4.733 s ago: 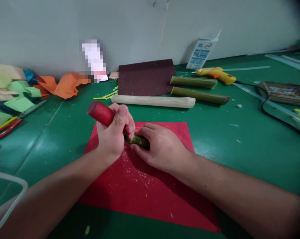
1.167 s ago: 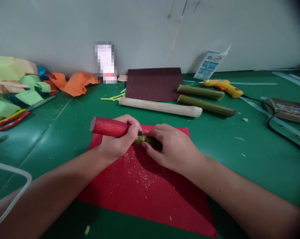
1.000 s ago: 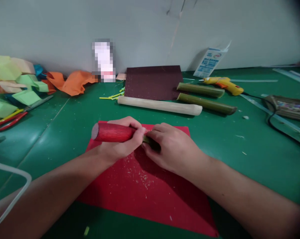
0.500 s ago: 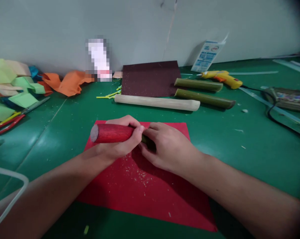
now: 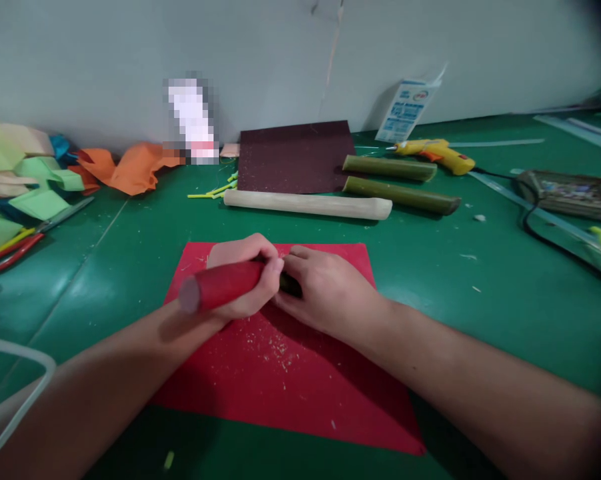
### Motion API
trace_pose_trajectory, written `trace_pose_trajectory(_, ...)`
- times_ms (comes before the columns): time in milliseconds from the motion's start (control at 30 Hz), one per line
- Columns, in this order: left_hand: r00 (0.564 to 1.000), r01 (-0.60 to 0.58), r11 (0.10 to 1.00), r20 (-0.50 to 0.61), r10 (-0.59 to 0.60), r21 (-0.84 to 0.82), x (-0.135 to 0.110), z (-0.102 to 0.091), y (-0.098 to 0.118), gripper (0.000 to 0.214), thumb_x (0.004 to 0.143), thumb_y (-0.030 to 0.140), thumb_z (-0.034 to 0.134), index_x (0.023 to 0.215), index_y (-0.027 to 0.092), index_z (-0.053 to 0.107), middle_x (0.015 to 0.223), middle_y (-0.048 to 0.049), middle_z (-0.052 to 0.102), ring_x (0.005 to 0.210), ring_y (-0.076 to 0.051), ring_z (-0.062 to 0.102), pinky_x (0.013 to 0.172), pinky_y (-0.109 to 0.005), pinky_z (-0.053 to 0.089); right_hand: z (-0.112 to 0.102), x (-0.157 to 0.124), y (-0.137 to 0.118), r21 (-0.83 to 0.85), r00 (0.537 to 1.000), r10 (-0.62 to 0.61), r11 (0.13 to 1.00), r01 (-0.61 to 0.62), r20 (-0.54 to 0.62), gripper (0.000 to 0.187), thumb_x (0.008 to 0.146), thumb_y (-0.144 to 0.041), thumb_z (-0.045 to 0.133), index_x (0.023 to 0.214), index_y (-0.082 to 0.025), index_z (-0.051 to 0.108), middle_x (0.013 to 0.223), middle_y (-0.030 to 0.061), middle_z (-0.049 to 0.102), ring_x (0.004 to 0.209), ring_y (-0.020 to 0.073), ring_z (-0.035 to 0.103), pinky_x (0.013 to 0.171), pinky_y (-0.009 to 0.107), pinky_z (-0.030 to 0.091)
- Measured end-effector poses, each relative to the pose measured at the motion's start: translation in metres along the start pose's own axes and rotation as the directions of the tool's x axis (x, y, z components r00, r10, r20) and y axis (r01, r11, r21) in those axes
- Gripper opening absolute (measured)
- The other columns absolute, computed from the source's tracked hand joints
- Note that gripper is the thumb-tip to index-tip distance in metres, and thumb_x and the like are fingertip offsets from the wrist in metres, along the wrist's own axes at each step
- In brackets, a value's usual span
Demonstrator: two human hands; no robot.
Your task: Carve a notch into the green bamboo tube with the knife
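Note:
My left hand (image 5: 243, 283) is closed around the red wooden handle (image 5: 215, 288) of a tool whose working end is hidden between my hands. My right hand (image 5: 325, 293) is closed over a short green bamboo piece (image 5: 289, 285), pressing it down on the red mat (image 5: 290, 373). The tool meets the bamboo piece where the fingertips of both hands touch. Pale shavings (image 5: 273, 343) lie scattered on the mat just below the hands.
On the green table (image 5: 480, 300) behind the mat lie a pale wooden stick (image 5: 308, 204), two green bamboo tubes (image 5: 395, 180), a dark brown sheet (image 5: 295, 157) and a yellow glue gun (image 5: 433, 152) with a black cord (image 5: 545, 240). Folded coloured paper (image 5: 25, 180) and scissors (image 5: 15, 240) sit at left.
The red handle's rear end has swung down and toward me, from pointing up-left to low and level over the mat. My right hand has stayed on the bamboo piece.

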State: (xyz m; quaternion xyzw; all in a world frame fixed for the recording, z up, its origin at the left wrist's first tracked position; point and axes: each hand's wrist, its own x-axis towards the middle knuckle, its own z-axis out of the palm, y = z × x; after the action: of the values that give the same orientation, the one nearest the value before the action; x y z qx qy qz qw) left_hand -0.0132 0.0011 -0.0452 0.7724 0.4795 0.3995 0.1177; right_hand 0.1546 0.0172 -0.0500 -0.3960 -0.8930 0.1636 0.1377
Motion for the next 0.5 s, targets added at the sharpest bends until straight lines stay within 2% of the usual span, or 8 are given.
trace_pose_trajectory(200, 0.990, -0.111, 0.991, 0.091, 0.104, 0.076, 0.0030, 0.0035, -0.0013, 0.025, 0.085, 0.031, 0.049, 0.062, 0.023, 0.057, 0.058, -0.0007, 0.065, 0.053, -0.016, 0.057, 0.051, -0.030, 0.039, 0.0001, 0.0016, 0.0022, 0.048, 0.999, 0.042, 0.998, -0.042, -0.008, 0.027, 0.091, -0.032, 0.048, 0.082, -0.013, 0.064, 0.078, 0.0067, 0.061, 0.066, 0.0153, 0.050, 0.060, 0.029, 0.035)
trace_pose_trajectory(400, 0.979, -0.045, 0.997, 0.202, 0.031, 0.067, 0.0052, 0.0008, -0.0003, 0.024, 0.084, 0.028, 0.046, 0.062, 0.021, 0.053, 0.059, -0.0001, 0.061, 0.057, -0.015, 0.054, 0.057, -0.029, 0.040, 0.0017, 0.0020, 0.0038, 0.098, 0.999, 0.035, 0.995, -0.031, -0.039, 0.025, 0.090, -0.033, 0.049, 0.078, -0.014, 0.061, 0.077, 0.0058, 0.061, 0.066, 0.0143, 0.048, 0.060, 0.028, 0.032)
trace_pose_trajectory(500, 0.976, 0.002, 1.000, 0.216, -0.001, -0.005, 0.0089, -0.0015, 0.0010, 0.025, 0.082, 0.027, 0.044, 0.059, 0.020, 0.050, 0.058, 0.0010, 0.058, 0.056, -0.013, 0.051, 0.055, -0.027, 0.038, 0.0011, 0.0018, 0.0037, 0.098, 0.999, 0.046, 0.994, -0.045, -0.016, 0.026, 0.090, -0.035, 0.050, 0.082, -0.014, 0.063, 0.080, 0.0068, 0.064, 0.068, 0.0151, 0.051, 0.061, 0.029, 0.032)
